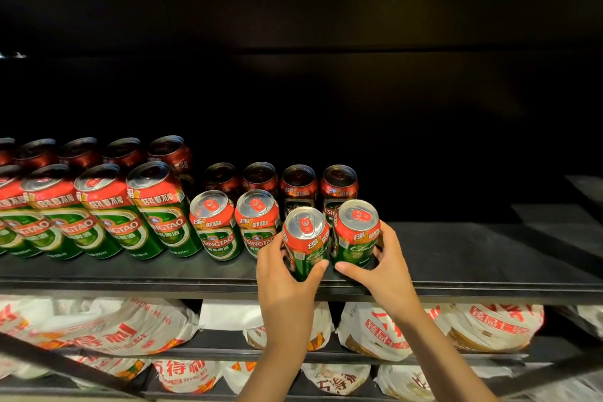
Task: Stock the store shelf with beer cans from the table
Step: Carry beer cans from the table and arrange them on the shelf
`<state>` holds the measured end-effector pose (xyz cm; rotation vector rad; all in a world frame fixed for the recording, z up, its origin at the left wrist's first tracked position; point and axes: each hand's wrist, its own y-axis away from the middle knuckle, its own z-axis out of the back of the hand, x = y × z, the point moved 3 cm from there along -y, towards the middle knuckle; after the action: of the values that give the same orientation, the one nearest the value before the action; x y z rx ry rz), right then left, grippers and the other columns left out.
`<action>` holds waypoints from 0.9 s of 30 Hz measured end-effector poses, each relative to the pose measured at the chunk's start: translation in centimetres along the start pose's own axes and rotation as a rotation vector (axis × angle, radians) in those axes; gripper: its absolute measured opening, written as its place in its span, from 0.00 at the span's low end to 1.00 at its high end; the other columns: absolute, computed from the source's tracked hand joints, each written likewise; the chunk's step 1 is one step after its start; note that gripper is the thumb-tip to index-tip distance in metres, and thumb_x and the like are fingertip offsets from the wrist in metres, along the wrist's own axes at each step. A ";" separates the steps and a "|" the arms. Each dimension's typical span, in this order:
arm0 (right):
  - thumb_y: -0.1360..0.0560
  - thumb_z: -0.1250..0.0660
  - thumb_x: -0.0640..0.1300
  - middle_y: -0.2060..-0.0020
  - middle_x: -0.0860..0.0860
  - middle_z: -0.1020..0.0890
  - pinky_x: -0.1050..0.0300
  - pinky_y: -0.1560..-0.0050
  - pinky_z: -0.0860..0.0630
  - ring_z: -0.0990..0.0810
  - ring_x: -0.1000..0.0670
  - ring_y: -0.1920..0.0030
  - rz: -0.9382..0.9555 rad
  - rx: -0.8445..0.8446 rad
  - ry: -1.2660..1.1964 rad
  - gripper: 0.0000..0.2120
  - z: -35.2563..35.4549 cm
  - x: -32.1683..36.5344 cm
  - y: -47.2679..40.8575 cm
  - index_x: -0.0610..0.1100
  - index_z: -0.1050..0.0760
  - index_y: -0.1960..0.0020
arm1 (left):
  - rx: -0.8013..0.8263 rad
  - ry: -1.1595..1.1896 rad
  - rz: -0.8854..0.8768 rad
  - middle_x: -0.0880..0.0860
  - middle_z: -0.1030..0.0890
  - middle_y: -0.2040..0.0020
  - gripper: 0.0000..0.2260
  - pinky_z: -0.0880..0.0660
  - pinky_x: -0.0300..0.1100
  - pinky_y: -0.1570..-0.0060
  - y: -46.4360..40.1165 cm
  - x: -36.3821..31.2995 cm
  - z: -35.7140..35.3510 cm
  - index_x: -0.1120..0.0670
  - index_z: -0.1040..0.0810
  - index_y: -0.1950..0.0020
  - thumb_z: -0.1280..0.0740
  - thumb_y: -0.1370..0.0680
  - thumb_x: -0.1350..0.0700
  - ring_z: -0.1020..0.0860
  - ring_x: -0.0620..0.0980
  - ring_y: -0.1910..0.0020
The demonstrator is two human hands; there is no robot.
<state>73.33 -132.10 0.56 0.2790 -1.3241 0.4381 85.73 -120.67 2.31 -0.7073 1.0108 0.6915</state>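
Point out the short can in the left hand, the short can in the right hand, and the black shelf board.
Left-hand short can (305,240): head view, red upper wall.
Right-hand short can (355,235): head view, red band.
Black shelf board (473,258): head view, bare top.

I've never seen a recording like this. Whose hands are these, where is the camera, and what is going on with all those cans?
There is no machine here: a person wears a wide-angle camera on the head, so the single picture looks forward and down at their own two bare hands. The left hand grips one short can and the right hand grips another short can, both at the front edge of a dark shelf. I cannot tell whether the two cans already stand on the shelf. To their left stand more short cans, and further left a row of tall cans, with darker rows behind. All are red and green beer cans. On the lower shelves lie white bags with red print.
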 end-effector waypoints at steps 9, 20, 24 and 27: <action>0.32 0.24 0.39 0.41 0.70 0.31 0.79 0.51 0.31 0.31 0.67 0.39 0.009 0.043 0.018 0.39 0.3 -0.2 0.1 0.63 0.41 0.34 | 0.111 0.076 0.053 0.43 0.26 0.37 0.31 0.28 0.49 0.37 0.0 1.2 0.1 0.42 0.35 0.31 0.26 0.30 0.53 0.28 0.44 0.37; 0.34 0.23 0.45 0.44 0.69 0.31 0.81 0.56 0.32 0.32 0.77 0.45 0.034 -0.014 0.063 0.33 -0.1 0.6 0.5 0.65 0.38 0.41 | 0.021 0.020 -0.017 0.42 0.30 0.40 0.31 0.27 0.48 0.38 0.2 0.6 0.1 0.46 0.33 0.32 0.25 0.31 0.51 0.30 0.44 0.37; 0.33 0.24 0.43 0.44 0.71 0.29 0.80 0.54 0.31 0.31 0.75 0.44 0.022 0.012 0.060 0.35 0.2 0.3 0.5 0.64 0.39 0.36 | -0.003 0.000 -0.044 0.37 0.31 0.45 0.28 0.26 0.45 0.40 0.2 0.4 0.2 0.41 0.34 0.38 0.24 0.32 0.51 0.29 0.43 0.40; 0.32 0.24 0.41 0.44 0.72 0.29 0.79 0.54 0.31 0.31 0.75 0.43 0.006 0.029 0.052 0.36 0.1 0.1 0.4 0.64 0.40 0.35 | -0.015 0.016 -0.027 0.36 0.31 0.46 0.29 0.26 0.43 0.41 0.1 0.4 0.1 0.40 0.35 0.39 0.23 0.33 0.52 0.28 0.43 0.41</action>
<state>73.05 -131.81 0.63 0.2864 -1.2685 0.4668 85.85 -120.51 1.97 -0.7390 1.0098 0.6709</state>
